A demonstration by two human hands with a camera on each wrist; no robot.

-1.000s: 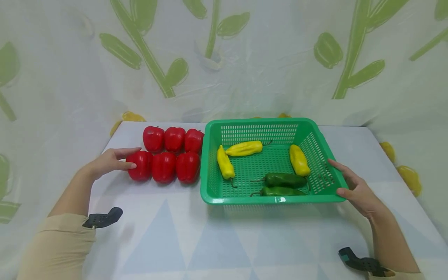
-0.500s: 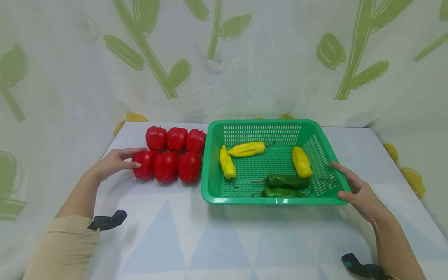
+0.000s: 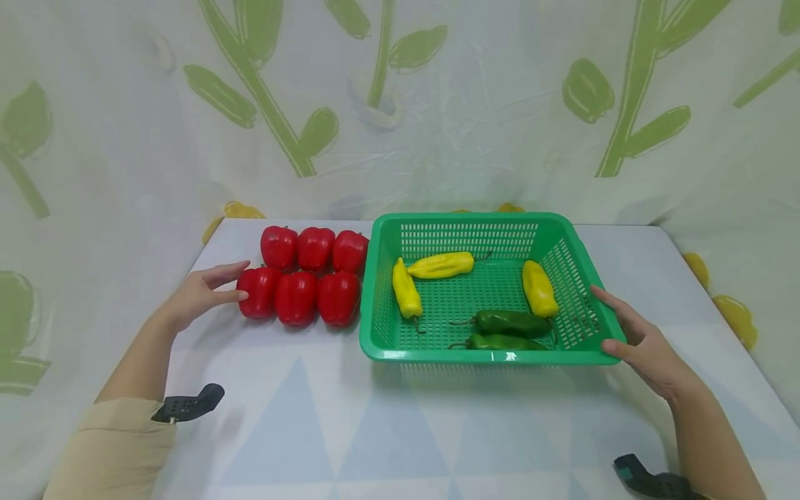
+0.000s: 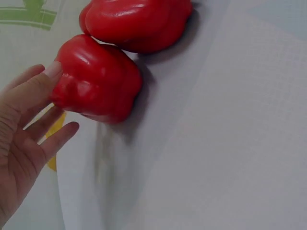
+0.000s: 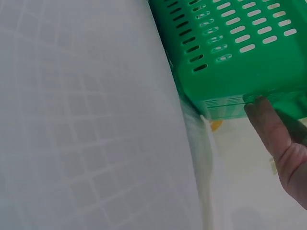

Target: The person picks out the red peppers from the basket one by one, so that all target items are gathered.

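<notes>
My left hand [image 3: 198,295] is at the left end of the front row of red bell peppers, fingers extended. Its thumb tip overlaps the edge of the end bell pepper [image 3: 258,293] in the left wrist view, while the other fingers lie loose beside it. On the right, my right hand [image 3: 646,351] lays straight fingers against the side of a green plastic basket [image 3: 437,357], its thumb at the front right corner. Inside the basket are yellow peppers [image 3: 441,265] and two dark green peppers [image 3: 509,323].
More red bell peppers [image 3: 315,248] stand in two rows, close against the basket's left side. The table [image 3: 400,423] has a pale triangle pattern. A plant-patterned sheet [image 3: 475,104] rises behind the table's far edge.
The end bell pepper has shifted slightly right, closer to its neighbour, and my left hand has then drawn back a little left. My right hand and the basket look unchanged.
</notes>
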